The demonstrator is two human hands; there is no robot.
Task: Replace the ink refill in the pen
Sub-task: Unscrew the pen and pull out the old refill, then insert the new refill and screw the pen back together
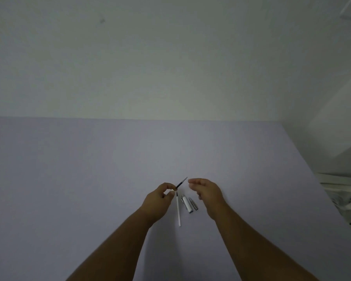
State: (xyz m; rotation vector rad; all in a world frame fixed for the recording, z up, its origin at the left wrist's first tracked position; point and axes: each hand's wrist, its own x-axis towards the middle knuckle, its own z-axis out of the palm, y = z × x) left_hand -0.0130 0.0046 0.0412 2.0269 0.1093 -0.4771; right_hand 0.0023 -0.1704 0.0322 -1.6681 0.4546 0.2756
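My left hand [160, 199] pinches a thin dark ink refill [181, 183] between thumb and forefinger, its metal tip pointing up and to the right. My right hand [206, 191] hovers just right of that tip, fingers loosely curled and holding nothing. Between the two hands, on the pale lilac table [89, 179], lie three parts side by side: a long white refill [178, 210], a white pen barrel with silver ends [186, 204], and a small silver tapered pen piece [193, 203].
A plain white wall rises behind the table's far edge. The table's right edge runs diagonally past my right forearm. Beyond it at the right sit white bags or cloth [342, 193].
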